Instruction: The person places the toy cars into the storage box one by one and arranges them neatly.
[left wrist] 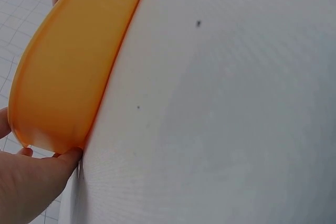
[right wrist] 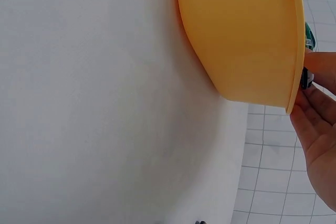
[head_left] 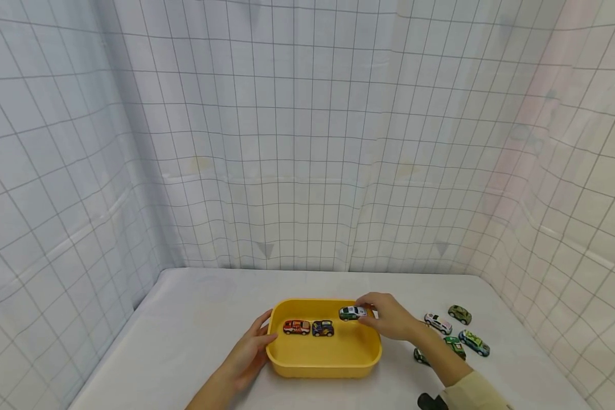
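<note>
A yellow plastic tray [head_left: 324,371] stands on the white table. My left hand [head_left: 248,354] grips its left end, and the left wrist view shows fingers against the outside of that end. Between thumb and fingers, my right hand [head_left: 389,317] pinches a green-and-white toy car [head_left: 352,312] over the tray's back right corner. That car is mostly hidden behind the rim in the right wrist view. Inside the tray, a red toy car [head_left: 296,327] and a dark blue patterned toy car [head_left: 323,328] sit end to end.
Right of the tray, several toy cars lie loosely grouped, among them a white one [head_left: 438,323], a camouflage one [head_left: 459,314] and a green-blue one [head_left: 474,343]. The right forearm partly covers this group. White gridded curtains [head_left: 307,171] enclose the table's back and sides.
</note>
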`<state>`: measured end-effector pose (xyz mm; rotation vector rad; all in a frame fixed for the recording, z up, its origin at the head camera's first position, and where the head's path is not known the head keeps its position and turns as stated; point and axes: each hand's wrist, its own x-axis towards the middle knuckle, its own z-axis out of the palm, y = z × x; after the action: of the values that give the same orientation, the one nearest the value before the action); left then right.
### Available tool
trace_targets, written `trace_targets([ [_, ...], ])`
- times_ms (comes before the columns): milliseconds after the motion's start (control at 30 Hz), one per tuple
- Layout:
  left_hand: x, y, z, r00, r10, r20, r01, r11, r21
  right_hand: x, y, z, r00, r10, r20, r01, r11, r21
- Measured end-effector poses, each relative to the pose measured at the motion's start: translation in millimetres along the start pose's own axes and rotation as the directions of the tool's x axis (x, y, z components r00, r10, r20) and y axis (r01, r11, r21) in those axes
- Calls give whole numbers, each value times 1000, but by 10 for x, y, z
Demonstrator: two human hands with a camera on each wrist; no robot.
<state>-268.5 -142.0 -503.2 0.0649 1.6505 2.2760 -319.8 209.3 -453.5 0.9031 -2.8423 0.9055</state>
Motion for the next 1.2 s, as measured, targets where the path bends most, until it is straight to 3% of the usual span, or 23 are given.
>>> trace_targets([
  [267,1,-2,7,1000,2,3,-2,1000,2,1,-5,78,999,-10,-38,9,1000,-25],
  [800,7,14,17,1000,0,-2,0,1000,1,15,-32,171,995,-95,-35,87,976,-199],
  [933,14,14,14,1000,2,3,-2,1000,-1,37,-54,197,996,-91,-7,85,952,-295],
  [1200,9,1,14,1000,4,0,-4,1000,-6,82,-136,292,992,-126,17,119,873,-472],
])
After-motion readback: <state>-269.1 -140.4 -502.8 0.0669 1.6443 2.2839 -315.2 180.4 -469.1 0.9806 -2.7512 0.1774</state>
